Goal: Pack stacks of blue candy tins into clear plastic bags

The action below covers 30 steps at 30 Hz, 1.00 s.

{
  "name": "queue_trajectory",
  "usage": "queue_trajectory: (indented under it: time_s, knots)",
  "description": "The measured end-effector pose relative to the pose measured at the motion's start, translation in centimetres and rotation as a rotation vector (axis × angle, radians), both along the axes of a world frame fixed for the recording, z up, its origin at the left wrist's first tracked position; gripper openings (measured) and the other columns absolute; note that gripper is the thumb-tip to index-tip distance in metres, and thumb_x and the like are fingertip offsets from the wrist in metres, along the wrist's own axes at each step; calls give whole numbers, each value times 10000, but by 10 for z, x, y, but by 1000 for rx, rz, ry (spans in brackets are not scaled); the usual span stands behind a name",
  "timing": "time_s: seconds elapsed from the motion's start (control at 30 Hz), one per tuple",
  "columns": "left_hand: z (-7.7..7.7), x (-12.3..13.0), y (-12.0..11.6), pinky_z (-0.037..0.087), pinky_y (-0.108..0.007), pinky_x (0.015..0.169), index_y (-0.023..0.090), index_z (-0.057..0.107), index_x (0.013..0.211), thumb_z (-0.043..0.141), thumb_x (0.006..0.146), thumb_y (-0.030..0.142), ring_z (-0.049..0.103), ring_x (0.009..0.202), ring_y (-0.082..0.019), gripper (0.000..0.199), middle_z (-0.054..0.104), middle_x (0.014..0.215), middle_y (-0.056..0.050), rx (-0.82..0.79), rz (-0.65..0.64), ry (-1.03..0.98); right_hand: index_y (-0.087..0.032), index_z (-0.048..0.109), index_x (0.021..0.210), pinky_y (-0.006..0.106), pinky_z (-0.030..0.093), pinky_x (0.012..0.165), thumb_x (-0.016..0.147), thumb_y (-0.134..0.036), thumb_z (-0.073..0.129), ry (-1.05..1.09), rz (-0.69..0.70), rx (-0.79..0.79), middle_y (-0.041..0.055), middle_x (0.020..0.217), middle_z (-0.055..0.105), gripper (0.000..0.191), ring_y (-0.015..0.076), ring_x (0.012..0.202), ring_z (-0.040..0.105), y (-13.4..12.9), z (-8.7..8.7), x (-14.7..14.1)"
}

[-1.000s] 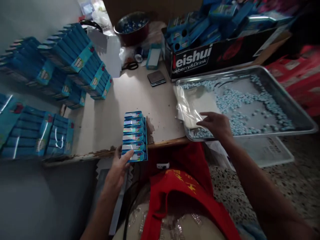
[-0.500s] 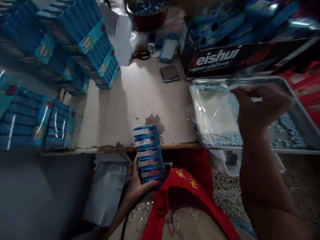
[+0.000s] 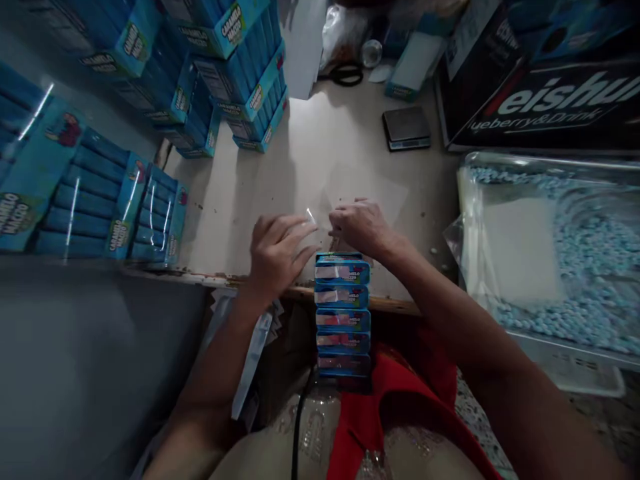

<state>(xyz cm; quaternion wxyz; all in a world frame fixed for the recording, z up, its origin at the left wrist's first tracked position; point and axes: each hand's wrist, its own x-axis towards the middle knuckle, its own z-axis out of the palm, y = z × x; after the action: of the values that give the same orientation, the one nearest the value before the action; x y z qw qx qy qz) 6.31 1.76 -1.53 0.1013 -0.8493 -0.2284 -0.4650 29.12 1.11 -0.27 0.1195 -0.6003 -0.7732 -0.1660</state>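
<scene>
My right hand (image 3: 361, 225) is over the table with its fingers closed in a pinch on a thin sheet of clear plastic film (image 3: 393, 197), which is hard to see against the pale surface. Facing it, my left hand (image 3: 280, 250) has its fingers curved and the thumb apart, close to a shiny edge of the film. A row of several blue candy boxes (image 3: 343, 320) stands below both hands, between my body and the table's front edge, with neither hand on it.
Stacks of blue box packs (image 3: 240, 73) fill the left side. To the right, a metal tray (image 3: 545, 157) holds blue-white candies and a stack of film sheets (image 3: 523, 250). A small scale (image 3: 407, 128), scissors (image 3: 345, 73) and a black carton (image 3: 545, 100) are farther back.
My right hand has come from the tray to the middle of the table with a film sheet. My left hand has let go of the box row and moved up. The view has shifted left.
</scene>
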Motion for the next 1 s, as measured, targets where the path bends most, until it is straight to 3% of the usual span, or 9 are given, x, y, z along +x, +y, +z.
queue_trajectory:
  time_s: [0.07,0.17,0.27,0.37,0.47,0.53,0.67,0.87,1.0]
  knots:
    - [9,20,34,530,-452,1000,210,825,1172,754,999,408,687,1122,-295,272,807,1163,-94,205,-18,201,-167,762,947,322,452,841,964,-251,718,-29,-8,-17,109,978,800,96,191,830,706,-2,1,-2]
    - [21,32,61,525,-394,854,170,812,1044,643,1062,278,665,961,-259,201,785,957,-75,310,-46,466,-168,779,1012,315,438,807,982,-247,699,-37,-26,-55,108,999,801,116,179,807,693,-5,1,-4]
    - [30,30,68,521,-365,843,151,790,1112,668,1047,260,657,944,-245,176,774,971,-69,303,-121,620,-175,776,1046,313,422,797,1026,-228,634,-7,-45,-63,97,1003,795,152,166,794,671,-5,0,-2]
    - [33,32,71,508,-353,824,126,767,1214,692,1010,192,669,965,-246,227,777,1012,-82,264,-91,614,-169,760,1045,307,413,830,1037,-187,610,13,-23,-45,98,1009,789,150,161,827,669,-5,-2,1]
    - [33,40,74,434,-349,695,151,800,1041,716,962,173,670,879,-242,117,766,915,-74,184,-24,687,-175,738,1009,301,410,878,1018,-205,678,27,39,-43,72,978,782,67,151,842,666,-5,-3,3]
    - [31,46,73,326,-351,608,176,781,867,697,957,177,651,790,-231,123,743,817,-57,139,24,716,-182,726,994,302,407,882,987,-315,764,41,63,-43,55,950,774,139,150,833,661,-6,-3,4]
    - [25,53,60,195,-373,589,192,732,809,633,950,144,633,743,-231,179,726,776,-57,142,181,559,-181,736,963,326,387,859,1033,-440,701,55,14,-4,60,907,762,271,161,806,649,-13,-2,10]
    - [0,48,43,270,-394,628,212,678,761,562,971,100,598,745,-241,265,683,731,-61,302,334,356,-161,763,976,353,344,854,1037,-114,507,47,-135,51,99,951,768,268,174,844,625,-39,-13,25]
    - [-27,35,35,332,-393,625,228,583,673,589,917,43,547,675,-234,306,628,656,-38,419,297,247,-161,778,1015,356,337,818,1055,-175,539,92,-200,-31,110,1011,784,242,196,895,673,-54,-34,28]
